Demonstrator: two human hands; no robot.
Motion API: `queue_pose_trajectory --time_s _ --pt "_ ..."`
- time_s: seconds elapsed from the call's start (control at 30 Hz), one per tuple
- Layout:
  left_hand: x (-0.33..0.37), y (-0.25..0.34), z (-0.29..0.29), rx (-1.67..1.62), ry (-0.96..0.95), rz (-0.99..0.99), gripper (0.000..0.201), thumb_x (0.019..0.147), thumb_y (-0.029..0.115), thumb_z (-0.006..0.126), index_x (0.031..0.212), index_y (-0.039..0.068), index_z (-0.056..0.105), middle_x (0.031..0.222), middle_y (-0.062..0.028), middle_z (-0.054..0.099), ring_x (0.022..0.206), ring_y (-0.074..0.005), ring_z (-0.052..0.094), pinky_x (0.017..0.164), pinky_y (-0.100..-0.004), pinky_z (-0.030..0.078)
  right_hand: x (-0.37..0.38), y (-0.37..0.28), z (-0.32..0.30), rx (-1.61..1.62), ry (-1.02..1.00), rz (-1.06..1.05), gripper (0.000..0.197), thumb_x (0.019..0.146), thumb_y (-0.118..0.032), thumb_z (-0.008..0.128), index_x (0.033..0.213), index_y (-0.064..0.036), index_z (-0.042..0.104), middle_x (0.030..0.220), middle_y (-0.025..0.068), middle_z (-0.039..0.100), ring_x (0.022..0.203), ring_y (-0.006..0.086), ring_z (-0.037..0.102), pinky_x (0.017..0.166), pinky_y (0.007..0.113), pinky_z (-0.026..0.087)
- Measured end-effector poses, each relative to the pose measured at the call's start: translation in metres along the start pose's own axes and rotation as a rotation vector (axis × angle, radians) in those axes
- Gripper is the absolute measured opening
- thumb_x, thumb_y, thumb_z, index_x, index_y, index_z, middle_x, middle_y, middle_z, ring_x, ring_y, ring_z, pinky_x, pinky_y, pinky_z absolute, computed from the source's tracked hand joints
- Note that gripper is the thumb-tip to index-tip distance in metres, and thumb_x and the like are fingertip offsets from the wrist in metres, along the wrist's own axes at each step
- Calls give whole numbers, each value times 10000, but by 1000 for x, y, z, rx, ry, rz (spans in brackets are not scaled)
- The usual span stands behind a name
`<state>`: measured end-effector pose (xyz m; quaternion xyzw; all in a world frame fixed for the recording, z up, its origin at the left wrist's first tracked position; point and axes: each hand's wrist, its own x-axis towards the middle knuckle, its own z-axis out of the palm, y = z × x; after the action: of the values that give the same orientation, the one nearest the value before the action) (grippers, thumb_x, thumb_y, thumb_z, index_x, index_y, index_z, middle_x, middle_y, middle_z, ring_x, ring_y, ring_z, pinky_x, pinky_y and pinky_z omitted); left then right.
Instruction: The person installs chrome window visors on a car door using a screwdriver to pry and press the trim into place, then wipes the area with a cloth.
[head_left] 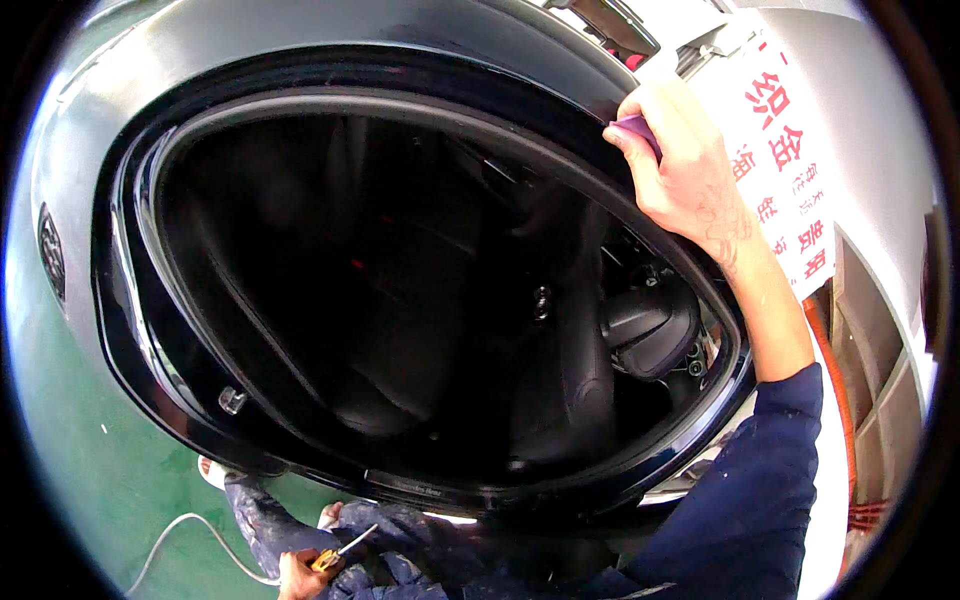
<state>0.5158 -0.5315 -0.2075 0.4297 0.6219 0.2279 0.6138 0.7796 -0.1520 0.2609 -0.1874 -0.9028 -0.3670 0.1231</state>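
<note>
My right hand (pixel 680 160) is raised at the upper right, its fingers pinching a small flat purple piece (pixel 637 130) against the dark roof edge of a car, above the door opening. Whether the piece is a pad or folded abrasive sheet I cannot make out. Low at the front, close to my legs, my left hand (pixel 297 575) is closed round a screwdriver (pixel 328 559) with a yellow handle, its metal shaft pointing up and right. The car's open doorway shows a black seal (pixel 300 100) around its edge and a dark cabin inside.
Inside the cabin are black seats (pixel 565 400) and a steering wheel (pixel 650 330). A metal latch striker (pixel 232 401) juts from the door frame. A white cord (pixel 190 518) curves over the green floor (pixel 65 400). At right stand a white banner (pixel 790 170) with red writing and an orange hose (pixel 836 370).
</note>
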Motion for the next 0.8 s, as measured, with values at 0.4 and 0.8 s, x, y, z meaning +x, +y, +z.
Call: queue_pose_trajectory --time_s 0.4,0.8 --pt "14 -39 15 57 58 41 306 846 307 762 954 21 759 758 -181 716 643 -231 644 616 -415 509 28 -8 22 71 7 -74 200 861 -23 739 957 -7 564 909 168 600 859 374 624 769 433 519" --pt "26 -53 36 -115 145 42 300 817 255 783 965 -5 761 672 -146 662 650 -111 562 599 -374 506 15 -6 17 125 -18 130 197 888 -49 729 981 0 563 926 176 599 888 380 621 798 438 514"
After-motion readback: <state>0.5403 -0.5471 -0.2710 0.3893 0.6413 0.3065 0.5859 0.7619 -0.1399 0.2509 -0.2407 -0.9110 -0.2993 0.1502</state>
